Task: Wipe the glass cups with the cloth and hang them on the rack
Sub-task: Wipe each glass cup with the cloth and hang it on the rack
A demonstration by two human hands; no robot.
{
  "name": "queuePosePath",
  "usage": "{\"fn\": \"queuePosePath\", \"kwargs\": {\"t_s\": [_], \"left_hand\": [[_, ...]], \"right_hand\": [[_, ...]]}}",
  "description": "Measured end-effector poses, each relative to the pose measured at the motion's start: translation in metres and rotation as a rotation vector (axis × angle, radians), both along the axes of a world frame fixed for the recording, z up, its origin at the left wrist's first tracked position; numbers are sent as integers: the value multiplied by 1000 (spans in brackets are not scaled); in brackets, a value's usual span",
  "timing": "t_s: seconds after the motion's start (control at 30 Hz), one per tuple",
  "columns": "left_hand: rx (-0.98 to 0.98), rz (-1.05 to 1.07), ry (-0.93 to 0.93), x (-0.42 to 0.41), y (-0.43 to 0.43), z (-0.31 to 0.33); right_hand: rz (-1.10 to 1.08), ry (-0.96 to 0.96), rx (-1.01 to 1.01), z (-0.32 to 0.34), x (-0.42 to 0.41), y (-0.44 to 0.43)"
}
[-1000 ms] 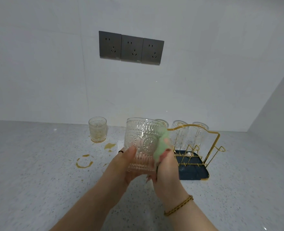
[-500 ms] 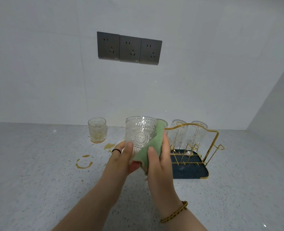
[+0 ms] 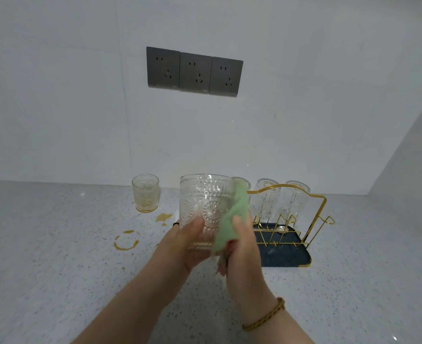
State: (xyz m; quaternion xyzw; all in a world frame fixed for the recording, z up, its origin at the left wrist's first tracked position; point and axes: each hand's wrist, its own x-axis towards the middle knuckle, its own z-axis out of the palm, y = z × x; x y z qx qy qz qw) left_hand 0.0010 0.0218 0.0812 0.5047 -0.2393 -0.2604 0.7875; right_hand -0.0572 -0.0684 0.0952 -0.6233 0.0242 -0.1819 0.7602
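Observation:
An embossed clear glass cup is held upright above the counter by my left hand, which grips its lower part and base. My right hand presses a green cloth against the cup's right side. Behind them, the gold wire rack on a dark blue tray carries three cups hung upside down; the leftmost is mostly hidden by the cloth. A second upright cup with yellowish residue stands on the counter at the back left.
Yellow-brown spills and a ring stain mark the speckled counter between the dirty cup and my hands. A white wall with three grey sockets stands behind; a side wall closes the right.
The cup has turned in my left hand, and my right hand has slid the cloth down along the cup's right side.

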Motion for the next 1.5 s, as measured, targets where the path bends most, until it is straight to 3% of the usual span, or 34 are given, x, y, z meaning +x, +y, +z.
{"fn": "queuePosePath", "kwargs": {"t_s": [0.13, 0.2, 0.3, 0.37, 0.5, 0.57, 0.63, 0.77, 1.0, 1.13, 1.27, 1.4, 1.47, 1.5], "left_hand": [[37, -13, 9, 2, 7, 0], [25, -48, -18, 2, 7, 2], [36, -53, -71, 1, 2, -2], [29, -55, -40, 1, 1, -3], [11, -18, -13, 1, 6, 2], [47, 8, -37, 4, 7, 2], [57, 21, -72, 5, 7, 1], [124, 58, -48, 2, 5, -3], [276, 257, -99, 0, -1, -5], [250, 289, -2, -5, -10, -5], [197, 242, 9, -10, -15, -6], [163, 170, 168, 3, -15, -5], [121, 143, 171, 4, -13, -3], [102, 134, 178, 5, -13, -2]], "right_hand": [[-117, -99, -438, -10, 1, 13], [-89, -72, -294, -6, 5, 5], [66, -4, 251, 3, 12, -9], [89, 17, 320, 4, 9, -8], [-119, -16, -205, -12, 6, 8], [-161, -70, -339, -16, 6, 11], [-132, -85, -222, -13, 7, 6], [34, 36, 315, 0, 13, -9], [-123, 26, 372, -6, 10, -6], [-326, 9, 77, -2, 9, 0], [-286, 0, -236, -5, 9, 1], [-336, -186, -608, -13, 6, 10], [-321, -251, -664, -16, 5, 7], [-278, -234, -571, -13, 5, 5]]}}
